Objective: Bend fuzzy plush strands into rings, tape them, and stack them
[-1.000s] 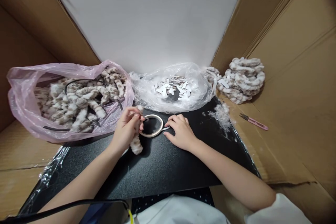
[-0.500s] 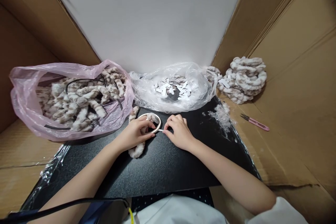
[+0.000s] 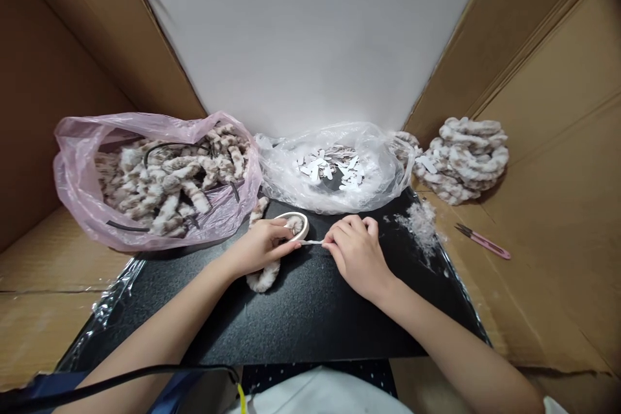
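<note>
My left hand (image 3: 264, 246) is closed on a white tape roll (image 3: 303, 226), which is tilted over the black table. A short white strip (image 3: 311, 242) stretches from the roll to my right hand (image 3: 356, 252), whose thumb and forefinger pinch its end. Beneath and beside my left hand lies a fluffy white-and-brown cord (image 3: 264, 279), partly hidden by the hand; a fluffy bit also shows through the roll's opening.
A pink bag (image 3: 80, 162) of fluffy cords stands left. A clear bag (image 3: 286, 184) holds white tags. Rightward are a coiled fluffy cord (image 3: 473, 158), loose fluff (image 3: 422, 226) and pink snips (image 3: 490, 246). Cardboard walls (image 3: 548, 77) flank the black table (image 3: 291, 330).
My right hand has moved away from my left, and the white strip between them is longer. The roll is tilted more. The whole view has shifted slightly.
</note>
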